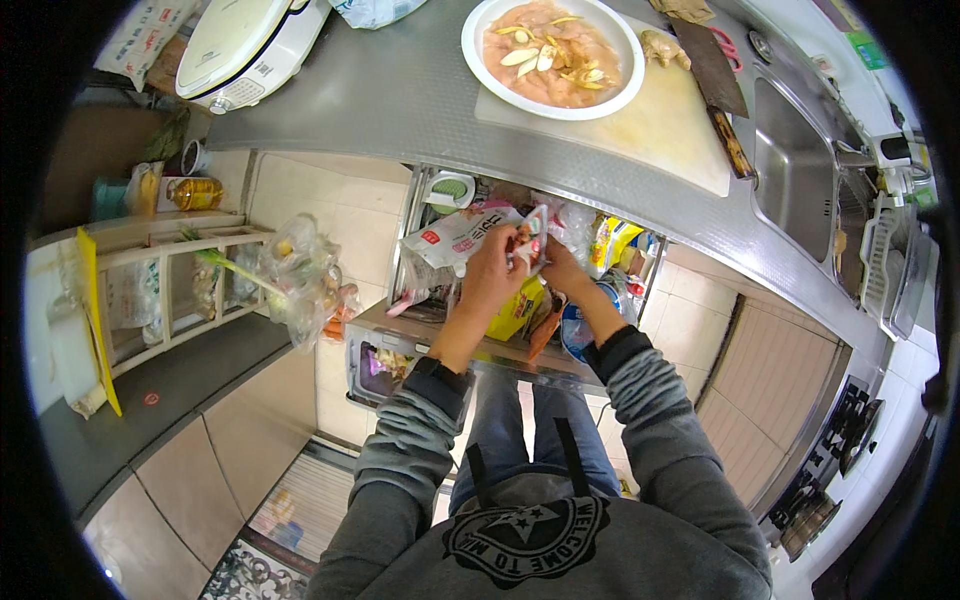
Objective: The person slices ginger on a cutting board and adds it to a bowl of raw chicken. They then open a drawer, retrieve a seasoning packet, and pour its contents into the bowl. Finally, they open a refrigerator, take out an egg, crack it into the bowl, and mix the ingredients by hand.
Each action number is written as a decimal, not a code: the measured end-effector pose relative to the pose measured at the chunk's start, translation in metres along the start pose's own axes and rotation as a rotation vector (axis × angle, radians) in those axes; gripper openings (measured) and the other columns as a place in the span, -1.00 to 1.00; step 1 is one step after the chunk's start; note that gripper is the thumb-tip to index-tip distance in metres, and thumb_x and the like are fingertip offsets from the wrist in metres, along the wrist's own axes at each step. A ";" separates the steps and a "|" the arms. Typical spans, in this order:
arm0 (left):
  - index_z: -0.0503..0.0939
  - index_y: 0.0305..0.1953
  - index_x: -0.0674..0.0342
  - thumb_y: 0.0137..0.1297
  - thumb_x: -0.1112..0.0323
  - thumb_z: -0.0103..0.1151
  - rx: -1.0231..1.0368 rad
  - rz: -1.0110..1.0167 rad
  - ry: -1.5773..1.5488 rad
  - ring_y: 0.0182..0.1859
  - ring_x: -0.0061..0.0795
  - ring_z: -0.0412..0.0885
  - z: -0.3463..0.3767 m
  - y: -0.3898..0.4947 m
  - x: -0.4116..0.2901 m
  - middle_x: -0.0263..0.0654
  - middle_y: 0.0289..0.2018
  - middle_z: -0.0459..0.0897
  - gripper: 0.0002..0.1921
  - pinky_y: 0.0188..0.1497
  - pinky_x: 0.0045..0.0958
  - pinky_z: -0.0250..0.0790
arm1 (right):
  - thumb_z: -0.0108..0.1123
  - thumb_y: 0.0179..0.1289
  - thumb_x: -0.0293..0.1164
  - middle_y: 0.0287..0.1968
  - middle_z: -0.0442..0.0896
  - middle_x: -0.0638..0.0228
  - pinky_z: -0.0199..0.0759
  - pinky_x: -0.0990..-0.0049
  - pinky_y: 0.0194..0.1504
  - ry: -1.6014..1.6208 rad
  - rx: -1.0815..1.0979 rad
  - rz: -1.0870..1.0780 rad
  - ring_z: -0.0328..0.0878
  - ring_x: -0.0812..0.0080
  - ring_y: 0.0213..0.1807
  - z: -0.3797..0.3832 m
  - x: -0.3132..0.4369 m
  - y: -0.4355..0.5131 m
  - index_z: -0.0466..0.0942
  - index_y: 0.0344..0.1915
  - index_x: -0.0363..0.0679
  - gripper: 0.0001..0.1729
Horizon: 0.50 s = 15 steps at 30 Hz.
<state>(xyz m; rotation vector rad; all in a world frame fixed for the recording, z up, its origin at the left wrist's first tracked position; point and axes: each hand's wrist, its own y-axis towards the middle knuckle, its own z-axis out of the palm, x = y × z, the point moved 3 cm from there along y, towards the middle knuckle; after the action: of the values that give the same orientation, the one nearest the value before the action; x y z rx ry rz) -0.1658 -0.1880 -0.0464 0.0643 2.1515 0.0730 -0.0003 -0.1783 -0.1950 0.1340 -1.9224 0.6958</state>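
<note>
Both my hands are above an open drawer [375, 319] full of food packets. My left hand [493, 274] grips a small printed plastic packet [534, 232]. At that packet's right edge is my right hand [568, 268], its fingertips partly hidden. A white printed bag [457, 238] lies to the left, with a green-topped container [450, 190] behind it. Yellow packets [517, 309] and a blue-rimmed tub [576, 330] sit at the drawer's front. On the counter, a white bowl [555, 60] holds raw, pale meat with ginger and garlic slices.
The steel counter [360, 97] overhangs the drawer's back. A cleaver [709, 67] lies across the cutting board [675, 142] edge, near ginger [664, 49] and the sink [793, 165]. A white appliance [240, 45] stands left. Vegetable bags [300, 262] hang by a rack [161, 289].
</note>
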 end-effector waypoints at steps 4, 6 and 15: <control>0.36 -0.03 0.18 0.15 0.51 0.18 0.141 0.040 0.158 -0.21 0.08 0.62 0.021 0.010 -0.007 -0.06 -0.18 0.56 -0.64 -0.21 -0.05 0.49 | 0.36 0.07 -0.46 0.02 0.57 -0.10 0.52 0.22 -0.05 0.042 -0.370 0.259 0.58 0.00 0.04 -0.044 -0.037 -0.024 0.37 0.19 -0.34 -0.34; 0.37 -0.04 0.15 0.15 0.53 0.17 0.211 0.047 0.248 -0.24 0.11 0.62 0.028 0.018 0.001 -0.04 -0.18 0.56 -0.65 -0.26 0.01 0.50 | 0.45 -0.01 -0.45 -0.18 0.57 0.00 0.54 0.19 -0.15 -0.018 -0.639 0.154 0.57 -0.01 -0.09 -0.061 -0.032 -0.019 0.39 0.14 -0.31 -0.31; 0.57 -0.01 0.16 0.15 0.55 0.08 0.129 -0.035 0.412 -0.16 0.07 0.64 0.063 0.037 0.067 0.02 -0.03 0.58 -0.65 -0.15 -0.07 0.54 | 0.35 0.02 -0.57 -0.10 0.63 0.10 0.49 0.24 -0.07 -0.266 -0.407 -0.234 0.57 0.01 -0.05 -0.052 0.025 -0.003 0.59 -0.32 -0.23 -0.82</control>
<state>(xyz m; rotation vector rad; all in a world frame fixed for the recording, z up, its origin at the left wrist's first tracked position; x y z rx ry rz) -0.1494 -0.1439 -0.1339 0.0930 2.5669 -0.0804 0.0309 -0.1483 -0.1575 0.1994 -2.2175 0.1262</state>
